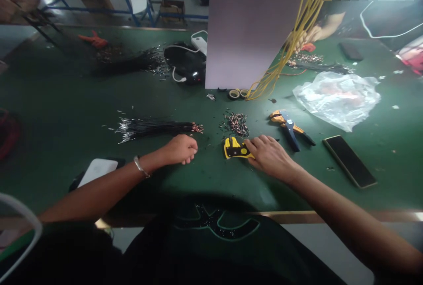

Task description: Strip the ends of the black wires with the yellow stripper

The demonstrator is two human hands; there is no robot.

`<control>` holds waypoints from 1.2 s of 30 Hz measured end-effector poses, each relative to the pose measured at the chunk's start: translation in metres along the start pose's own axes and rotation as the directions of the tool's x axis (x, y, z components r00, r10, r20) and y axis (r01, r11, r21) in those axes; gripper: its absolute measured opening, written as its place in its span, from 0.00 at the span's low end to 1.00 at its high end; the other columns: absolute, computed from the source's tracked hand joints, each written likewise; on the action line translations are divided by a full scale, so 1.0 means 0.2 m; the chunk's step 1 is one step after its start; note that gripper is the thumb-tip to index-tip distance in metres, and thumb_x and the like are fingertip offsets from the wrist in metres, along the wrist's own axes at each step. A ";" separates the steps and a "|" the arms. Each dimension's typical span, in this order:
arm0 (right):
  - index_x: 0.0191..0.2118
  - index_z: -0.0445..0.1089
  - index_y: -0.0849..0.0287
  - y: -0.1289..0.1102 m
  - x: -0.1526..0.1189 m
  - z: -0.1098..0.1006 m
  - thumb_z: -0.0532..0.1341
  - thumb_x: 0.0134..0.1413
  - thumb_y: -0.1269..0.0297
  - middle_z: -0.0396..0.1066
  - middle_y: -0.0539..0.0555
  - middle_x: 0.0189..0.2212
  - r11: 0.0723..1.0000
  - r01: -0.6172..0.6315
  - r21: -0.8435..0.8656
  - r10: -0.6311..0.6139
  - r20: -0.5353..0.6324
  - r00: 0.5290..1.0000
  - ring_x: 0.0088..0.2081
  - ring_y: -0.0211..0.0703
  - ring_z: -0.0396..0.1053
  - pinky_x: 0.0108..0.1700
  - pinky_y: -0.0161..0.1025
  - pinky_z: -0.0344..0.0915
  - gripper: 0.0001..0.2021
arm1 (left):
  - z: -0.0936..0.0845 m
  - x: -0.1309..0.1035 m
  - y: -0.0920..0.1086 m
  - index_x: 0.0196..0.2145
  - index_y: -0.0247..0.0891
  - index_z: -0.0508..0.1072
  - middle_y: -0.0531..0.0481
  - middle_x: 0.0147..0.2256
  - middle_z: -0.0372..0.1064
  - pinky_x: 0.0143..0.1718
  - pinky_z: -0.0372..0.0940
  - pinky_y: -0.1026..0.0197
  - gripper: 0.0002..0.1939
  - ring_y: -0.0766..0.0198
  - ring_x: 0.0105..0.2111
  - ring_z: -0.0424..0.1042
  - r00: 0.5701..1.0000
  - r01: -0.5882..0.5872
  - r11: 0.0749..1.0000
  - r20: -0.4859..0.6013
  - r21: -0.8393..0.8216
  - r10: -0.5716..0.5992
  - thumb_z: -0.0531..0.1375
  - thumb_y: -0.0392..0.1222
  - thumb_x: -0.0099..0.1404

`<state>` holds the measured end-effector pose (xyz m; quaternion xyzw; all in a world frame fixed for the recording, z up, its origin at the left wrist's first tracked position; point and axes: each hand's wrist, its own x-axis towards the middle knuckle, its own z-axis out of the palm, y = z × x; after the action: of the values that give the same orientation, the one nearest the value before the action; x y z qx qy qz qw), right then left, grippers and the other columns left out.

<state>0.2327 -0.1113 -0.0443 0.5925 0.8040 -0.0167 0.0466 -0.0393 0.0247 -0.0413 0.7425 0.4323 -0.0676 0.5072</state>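
My right hand [272,156] is wrapped round the handles of a yellow and black wire stripper [236,148], whose jaws point left. My left hand [181,149] is closed with the fingertips curled in; whatever they hold, if anything, is too small to see. Just beyond the left hand lies a bundle of black wires [155,127], with silvery ends at the left and bare copper ends at the right. A small heap of short cut pieces [236,123], copper and black, lies beyond the stripper's jaws.
An orange and blue wire stripper [287,127], a dark phone [350,161] and a clear plastic bag [340,98] lie at right. Tape rolls [234,94] sit below an upright pale panel [244,29]. Yellow wires [291,47] hang beside it. A co-worker's hand [306,36] shows behind.
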 end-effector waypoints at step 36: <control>0.49 0.68 0.61 -0.07 0.10 0.05 0.59 0.45 0.67 0.72 0.60 0.44 0.759 -0.054 0.649 0.212 -0.167 0.963 0.43 0.50 0.69 0.47 0.46 0.64 0.21 | -0.08 0.33 0.25 0.28 0.33 0.71 0.49 0.21 0.70 0.15 0.56 0.69 0.02 0.73 0.16 0.63 0.957 -0.180 0.919 -0.279 -0.350 0.081 0.59 0.33 0.58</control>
<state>0.2139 -0.0972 -0.0555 0.6264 0.7056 -0.2170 -0.2501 0.0310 0.0696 -0.0341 0.6627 0.4488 0.1471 0.5812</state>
